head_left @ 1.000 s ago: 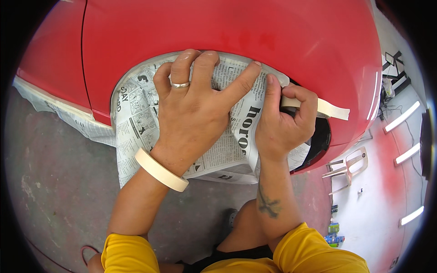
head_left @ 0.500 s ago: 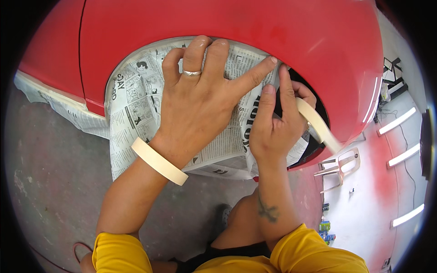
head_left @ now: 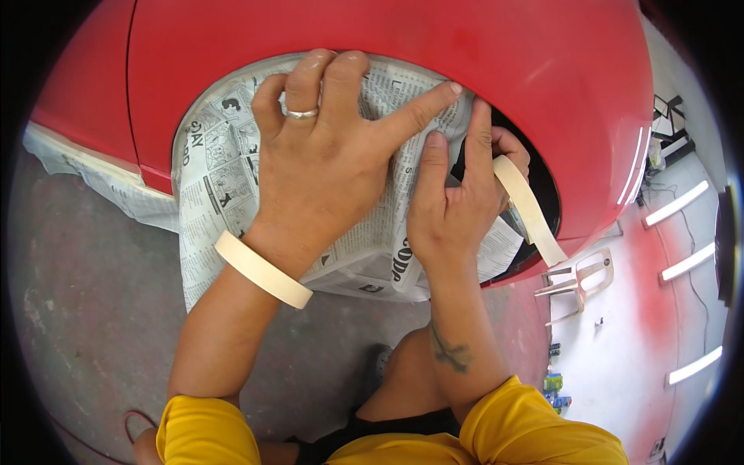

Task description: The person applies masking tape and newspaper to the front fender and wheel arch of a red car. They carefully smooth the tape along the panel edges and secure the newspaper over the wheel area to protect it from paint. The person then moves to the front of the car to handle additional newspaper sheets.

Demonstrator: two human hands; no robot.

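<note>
Printed newspaper sheets (head_left: pixel 221 167) cover most of the wheel opening of a red car fender (head_left: pixel 387 27). My left hand (head_left: pixel 322 155) lies over the paper with fingers spread, its fingertips at the arch's upper edge. A roll of masking tape (head_left: pixel 263 269) circles my left wrist like a bracelet. Beside it, my right hand (head_left: pixel 461 198) has its index finger raised to the arch edge and its other fingers curled around masking tape (head_left: pixel 531 209). That cream tape curves down from the hand over the dark gap at the right of the opening.
Newspaper (head_left: pixel 101 182) also hangs along the car's lower edge at the left. A stained concrete floor (head_left: pixel 101 310) lies below. To the right are a plastic chair (head_left: pixel 581 280), small cans and boxes (head_left: pixel 554 387), and a white wall with lights. A red hose (head_left: pixel 136 422) runs at lower left.
Both hands have shifted slightly left and up relative to the view, with the tape. The newspaper by my right hand has moved left, baring more of the dark gap beside it.
</note>
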